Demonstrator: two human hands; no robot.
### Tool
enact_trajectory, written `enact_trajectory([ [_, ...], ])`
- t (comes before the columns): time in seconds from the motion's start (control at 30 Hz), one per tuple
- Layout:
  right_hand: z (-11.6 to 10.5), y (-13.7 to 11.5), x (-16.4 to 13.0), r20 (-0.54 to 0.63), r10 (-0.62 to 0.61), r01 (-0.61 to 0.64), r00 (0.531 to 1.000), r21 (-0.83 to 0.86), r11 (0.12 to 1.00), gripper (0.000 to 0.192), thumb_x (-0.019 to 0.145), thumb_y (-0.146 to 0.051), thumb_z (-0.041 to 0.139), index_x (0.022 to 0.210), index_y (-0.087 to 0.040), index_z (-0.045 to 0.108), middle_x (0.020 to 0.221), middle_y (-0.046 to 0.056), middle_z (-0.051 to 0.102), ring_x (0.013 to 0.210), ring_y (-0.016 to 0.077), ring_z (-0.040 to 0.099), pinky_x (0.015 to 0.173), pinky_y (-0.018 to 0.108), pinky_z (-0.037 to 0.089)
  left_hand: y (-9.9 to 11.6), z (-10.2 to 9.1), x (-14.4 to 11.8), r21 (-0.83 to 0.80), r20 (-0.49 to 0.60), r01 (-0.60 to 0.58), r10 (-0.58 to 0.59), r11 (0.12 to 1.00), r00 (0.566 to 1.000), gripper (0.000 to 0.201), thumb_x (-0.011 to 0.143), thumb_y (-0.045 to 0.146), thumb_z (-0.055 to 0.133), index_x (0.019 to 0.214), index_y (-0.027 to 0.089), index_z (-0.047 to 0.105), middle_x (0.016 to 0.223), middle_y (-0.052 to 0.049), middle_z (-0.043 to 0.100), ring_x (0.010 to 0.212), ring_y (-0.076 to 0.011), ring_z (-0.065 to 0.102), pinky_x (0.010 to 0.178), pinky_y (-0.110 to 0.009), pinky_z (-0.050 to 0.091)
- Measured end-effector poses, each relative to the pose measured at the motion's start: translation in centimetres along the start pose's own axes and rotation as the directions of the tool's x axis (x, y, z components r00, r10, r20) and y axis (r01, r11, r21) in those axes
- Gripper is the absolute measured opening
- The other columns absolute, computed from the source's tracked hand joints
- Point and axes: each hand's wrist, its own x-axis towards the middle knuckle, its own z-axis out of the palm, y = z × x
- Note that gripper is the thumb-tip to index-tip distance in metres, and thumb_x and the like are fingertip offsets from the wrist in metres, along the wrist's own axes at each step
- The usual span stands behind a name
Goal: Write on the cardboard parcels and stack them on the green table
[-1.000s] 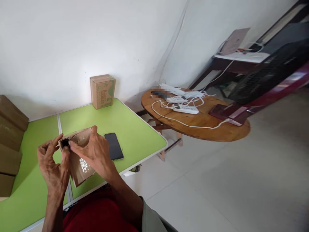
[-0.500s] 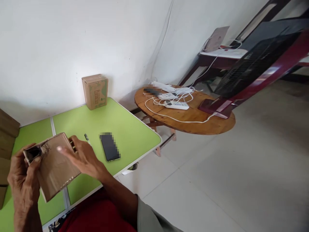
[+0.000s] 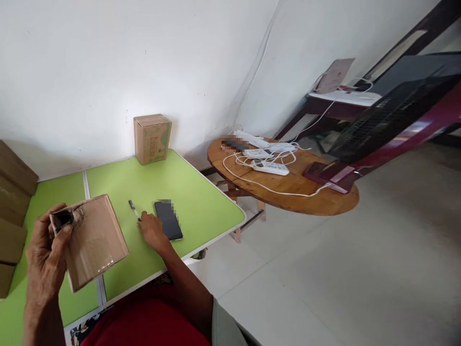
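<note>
Holding the brown cardboard box (image 3: 94, 240) in your left hand (image 3: 46, 259), you have it pinched at one upper corner only: your thumb presses over the torn, dark opening there and the fingers wrap behind. The box hangs tilted below and to the right of that grip, raised over the green table (image 3: 201, 202) near its front edge. With so little of it held, it could swing or slip out, and a squeeze at the torn corner might rip the card further.

Your right hand (image 3: 153, 230) rests on the table well to the right of the box, fingers loosely curled and closed on nothing. The small pen (image 3: 134, 209) lies just beyond its fingertips, and the dark phone (image 3: 168, 219) lies right against the hand on the far side. A hasty reach for the pen could roll it away, or your knuckles could nudge the phone toward the table's edge.

A second small carton (image 3: 151, 138) stands at the wall, far from both grips.
</note>
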Motion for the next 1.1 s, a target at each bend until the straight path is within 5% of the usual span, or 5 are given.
enact_trajectory([
  [0.17,-2.1,0.3,0.1,-0.014,-0.155,0.151,0.988,0.321,0.935,0.018,0.105,-0.031,0.060,0.089,-0.022,0.057,0.074,0.001,0.071,0.070,0.0173,0.072,0.063,0.024,0.052,-0.4,-0.7,-0.2,0.049,0.040,0.018,-0.020,0.999,0.999,0.055,0.096,0.059,0.067,0.139,0.025,0.073,0.129,-0.004,0.077,0.115,-0.0278,0.067,0.096,-0.037,0.053],
  [0.33,-5.8,-3.1,-3.1,-0.122,-0.450,0.241,0.885,0.946,0.216,0.046,0.089,-0.066,0.077,0.096,-0.028,0.051,0.074,-0.003,0.068,0.055,0.0146,0.064,0.048,0.024,0.047,-0.7,-0.2,-0.5,0.006,0.083,0.028,-0.028,1.000,0.996,0.059,0.097,0.059,0.066,0.143,0.023,0.071,0.135,-0.007,0.074,0.121,-0.0303,0.065,0.101,-0.040,0.051],
  [0.43,-6.5,-5.8,-5.4,-0.117,-0.571,0.171,0.813,0.984,0.041,0.049,0.085,-0.066,0.082,0.094,-0.029,0.052,0.073,-0.004,0.068,0.053,0.0151,0.063,0.047,0.025,0.050,-1.1,0.2,-0.8,-0.033,0.103,0.036,-0.033,0.999,0.994,0.061,0.096,0.060,0.067,0.145,0.024,0.069,0.141,-0.009,0.071,0.129,-0.0327,0.064,0.111,-0.045,0.048],
  [0.87,-2.4,-8.1,-6.9,-0.287,-0.534,0.377,0.795,0.924,0.065,0.045,0.093,-0.068,0.080,0.098,-0.028,0.061,0.075,-0.003,0.071,0.057,0.0163,0.068,0.055,0.031,0.055,-1.7,0.7,-2.3,-0.113,0.226,-0.034,0.058,0.993,0.972,0.074,0.093,0.060,0.079,0.159,0.034,0.061,0.153,-0.014,0.062,0.146,-0.0392,0.055,0.123,-0.061,0.045],
  [1.1,-2.0,-8.1,-7.4,-0.364,-0.496,0.509,0.789,0.839,0.194,0.044,0.093,-0.067,0.082,0.096,-0.025,0.072,0.100,0.004,0.075,0.067,0.0156,0.070,0.063,0.033,0.063,-1.7,1.1,-2.4,-0.117,0.185,-0.031,0.052,0.993,0.981,0.072,0.094,0.062,0.078,0.158,0.033,0.063,0.150,-0.014,0.066,0.141,-0.0376,0.061,0.120,-0.058,0.049],
])
